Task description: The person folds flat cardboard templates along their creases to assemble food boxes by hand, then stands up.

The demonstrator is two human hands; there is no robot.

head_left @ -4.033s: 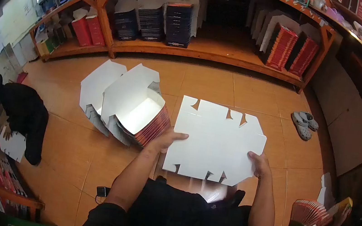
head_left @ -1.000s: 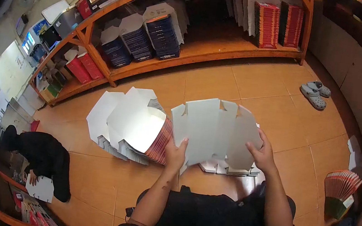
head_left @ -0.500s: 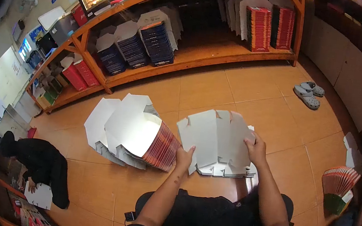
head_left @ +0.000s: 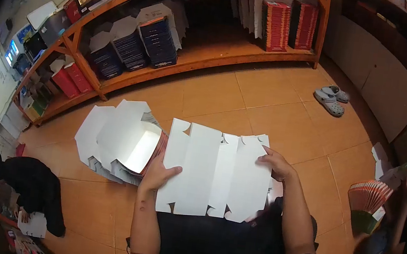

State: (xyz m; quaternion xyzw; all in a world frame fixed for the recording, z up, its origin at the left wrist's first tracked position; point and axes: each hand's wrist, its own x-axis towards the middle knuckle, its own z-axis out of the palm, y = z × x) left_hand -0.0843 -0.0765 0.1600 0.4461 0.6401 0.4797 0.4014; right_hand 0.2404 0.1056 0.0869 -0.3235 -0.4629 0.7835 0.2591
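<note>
Between my two hands a flat cardboard box blank [head_left: 200, 170] is held up over my lap, its white inner face toward me, with creases and notched flaps along its edges. My left hand [head_left: 160, 174] clasps the left edge, thumb lying on the white face and fingers hidden behind. My right hand [head_left: 277, 163] grips the upper right edge the same way. Just left of the blank, on the floor, stand nested, partly folded boxes [head_left: 119, 134] with white insides and red outsides. The blank and my left hand cover part of them.
A low wooden shelf [head_left: 212, 59] holds blue box stacks [head_left: 130, 48] and red box stacks [head_left: 277, 26]. Grey clogs [head_left: 330, 100] lie on the tiled floor. One person in black [head_left: 33, 187] crouches left over a white sheet; another person's arm [head_left: 405, 205] is beside fanned boxes [head_left: 368, 200] at right.
The blank has turned more upright, come nearer to me and opened out flat. My left hand has moved left and up its edge. The whole view has shifted slightly.
</note>
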